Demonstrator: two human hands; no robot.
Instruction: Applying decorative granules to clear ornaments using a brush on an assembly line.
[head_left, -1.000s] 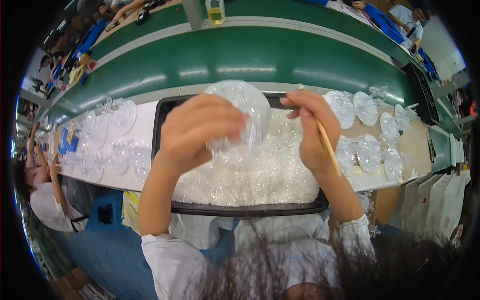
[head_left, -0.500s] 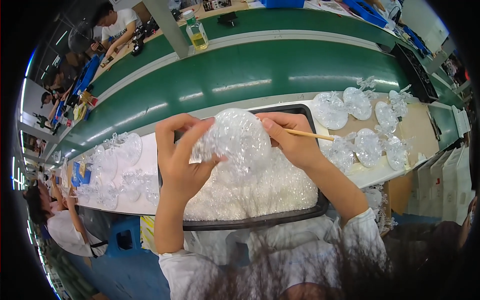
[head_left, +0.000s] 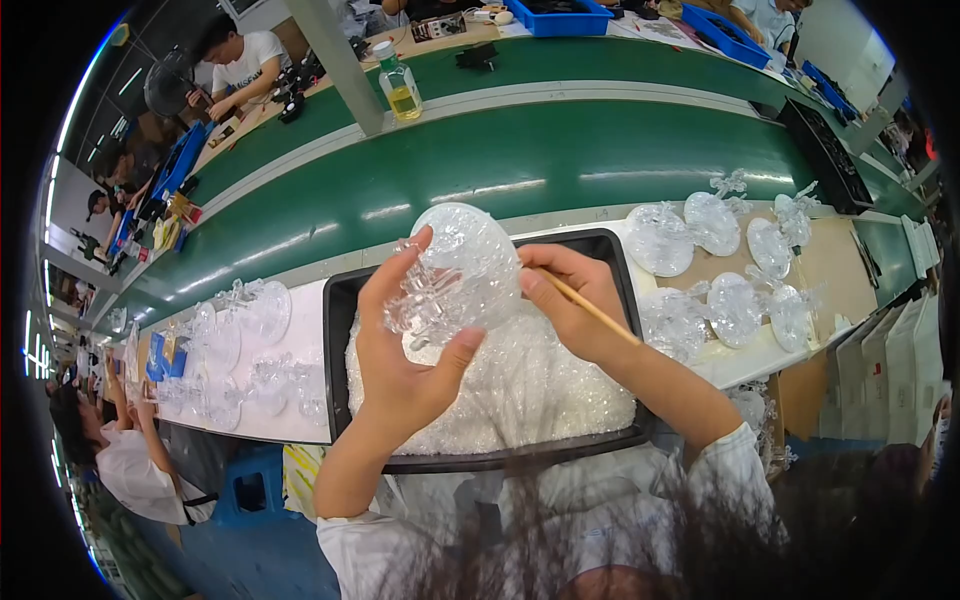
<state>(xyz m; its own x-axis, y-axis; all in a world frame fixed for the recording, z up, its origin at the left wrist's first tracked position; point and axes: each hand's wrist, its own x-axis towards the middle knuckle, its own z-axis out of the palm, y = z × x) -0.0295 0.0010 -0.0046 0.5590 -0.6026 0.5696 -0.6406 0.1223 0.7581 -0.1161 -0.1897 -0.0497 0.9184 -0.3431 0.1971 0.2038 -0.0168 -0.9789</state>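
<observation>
Holding clear plastic piece up over black tray for access | left hand grip wrapped round it | right hand pinching thin stick against it

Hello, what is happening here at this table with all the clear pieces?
A person sits at a workbench and holds a clear, round plastic piece up in the left hand. The right hand touches its edge and holds a thin wooden stick. Below them, a black tray is heaped with small clear bits. More clear round pieces lie on the bench to both sides, and a green conveyor belt runs behind.
</observation>
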